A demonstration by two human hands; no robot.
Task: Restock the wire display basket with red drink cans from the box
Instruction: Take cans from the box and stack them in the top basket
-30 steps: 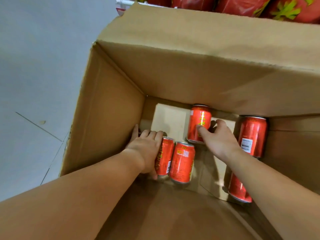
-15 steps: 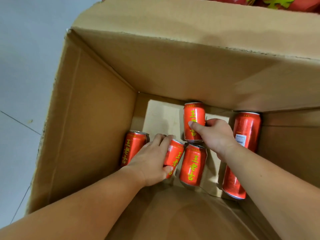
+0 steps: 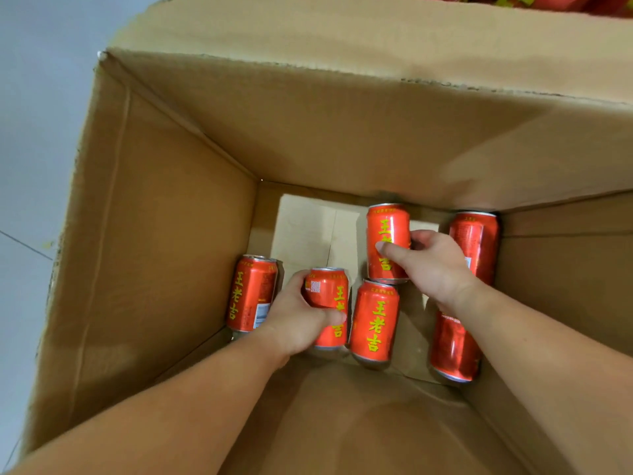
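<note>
Several red drink cans with yellow lettering stand upright on the bottom of a deep cardboard box [image 3: 164, 255]. My left hand [image 3: 298, 320] grips one can [image 3: 329, 293] near the middle, thumb across its front. My right hand [image 3: 431, 265] grips a can [image 3: 387, 228] further back, fingers curled round its side. Loose cans stand at the left [image 3: 251, 293], in the centre [image 3: 375, 320], at the back right [image 3: 476, 234] and at the front right [image 3: 452, 347], the last partly hidden by my right forearm. The wire basket is out of view.
The box walls rise high on all sides around my arms. Its far flap [image 3: 342, 32] folds outward. Grey tiled floor [image 3: 30, 132] lies to the left. Red packaging [image 3: 548, 0] shows at the top right edge.
My left hand has closed round the middle can, which now stands more upright. My right hand keeps its hold on the back can. The camera has moved closer.
</note>
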